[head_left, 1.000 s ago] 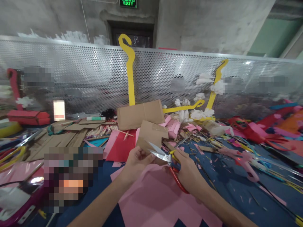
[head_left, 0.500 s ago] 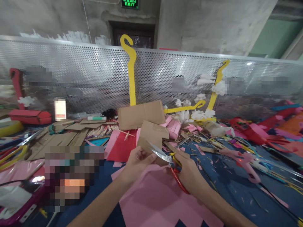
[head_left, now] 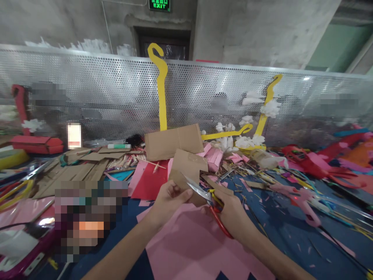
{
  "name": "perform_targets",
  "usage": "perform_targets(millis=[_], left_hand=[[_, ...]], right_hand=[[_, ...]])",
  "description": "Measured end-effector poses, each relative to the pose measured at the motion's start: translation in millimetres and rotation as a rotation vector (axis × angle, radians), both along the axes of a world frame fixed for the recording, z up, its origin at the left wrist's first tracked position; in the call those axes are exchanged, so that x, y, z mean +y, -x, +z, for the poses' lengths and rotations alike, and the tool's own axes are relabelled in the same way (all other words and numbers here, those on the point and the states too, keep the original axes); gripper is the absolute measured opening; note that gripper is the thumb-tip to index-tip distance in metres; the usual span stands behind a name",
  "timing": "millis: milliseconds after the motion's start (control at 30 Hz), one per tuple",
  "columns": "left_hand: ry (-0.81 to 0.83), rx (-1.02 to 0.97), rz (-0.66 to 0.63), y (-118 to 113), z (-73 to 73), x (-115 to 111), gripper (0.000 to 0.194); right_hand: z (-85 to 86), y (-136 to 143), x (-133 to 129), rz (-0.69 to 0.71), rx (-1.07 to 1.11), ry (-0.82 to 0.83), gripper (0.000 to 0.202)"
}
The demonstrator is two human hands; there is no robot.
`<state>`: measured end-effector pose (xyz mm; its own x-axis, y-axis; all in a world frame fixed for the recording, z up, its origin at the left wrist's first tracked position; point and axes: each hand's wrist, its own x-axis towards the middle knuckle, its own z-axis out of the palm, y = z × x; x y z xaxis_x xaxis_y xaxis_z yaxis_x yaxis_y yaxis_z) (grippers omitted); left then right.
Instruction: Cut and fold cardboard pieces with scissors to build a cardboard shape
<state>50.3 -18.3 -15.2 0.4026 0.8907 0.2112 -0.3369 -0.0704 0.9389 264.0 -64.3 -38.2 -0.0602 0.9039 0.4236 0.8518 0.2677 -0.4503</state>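
Head view: left hand (head_left: 171,200) has its fingers clamped on a small piece of brown cardboard (head_left: 196,200). Can't tell if that piece joins the larger flat brown cardboard (head_left: 185,165) right behind it. Right hand (head_left: 230,208) has its fingers closed round the red-and-yellow-handled metal scissors (head_left: 201,191); blades point away and leftward, over the held cardboard, near the left thumb. Large pink paper sheet (head_left: 198,243) lies under both hands on the blue counter (head_left: 279,229). Behind: tilted brown cardboard box (head_left: 175,142), tall yellow hooked strip (head_left: 162,97) standing up just behind it, perforated metal panel (head_left: 116,97) at the back. Red paper sheet (head_left: 148,182) left of the larger cardboard. Pink glue gun (head_left: 303,202) on the right, well apart from the scissors.
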Motion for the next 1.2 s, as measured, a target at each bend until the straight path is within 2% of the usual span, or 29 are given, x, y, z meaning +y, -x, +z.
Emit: perform_targets(millis=[200, 433, 600, 833, 967, 1100, 1200], left_hand=[[-0.007, 0.076, 0.033, 4.6, 8.7, -1.9, 0.041], [-0.084, 0.047, -0.041, 2.2, 2.7, -2.4, 0.032], [-0.055, 0.027, -0.047, 0.0, 3.2, -5.5, 0.033], [-0.017, 0.017, -0.043, -1.1, 2.1, -6.5, 0.036], [-0.007, 0.014, -0.05, -0.9, -2.3, -4.0, 0.038], [0.013, 0.018, -0.034, -2.2, -0.9, -4.9, 0.037], [0.01, -0.006, -0.008, -3.9, 2.3, -6.7, 0.035]], right_hand=[[6.2, 4.2, -0.5, 0.045, 0.106, -0.008, 0.019], [15.9, 11.2, -8.5, 0.091, 0.154, -0.005, 0.013], [16.6, 11.3, -8.8, 0.072, 0.145, 0.0, 0.007], [16.3, 10.4, -7.2, 0.065, 0.117, 0.047, 0.015], [13.5, 8.9, -5.7, 0.061, 0.133, 0.014, 0.015], [13.6, 9.5, -5.3, 0.089, 0.197, -0.004, 0.009], [15.5, 11.4, -5.0, 0.123, 0.318, 0.016, 0.013]])
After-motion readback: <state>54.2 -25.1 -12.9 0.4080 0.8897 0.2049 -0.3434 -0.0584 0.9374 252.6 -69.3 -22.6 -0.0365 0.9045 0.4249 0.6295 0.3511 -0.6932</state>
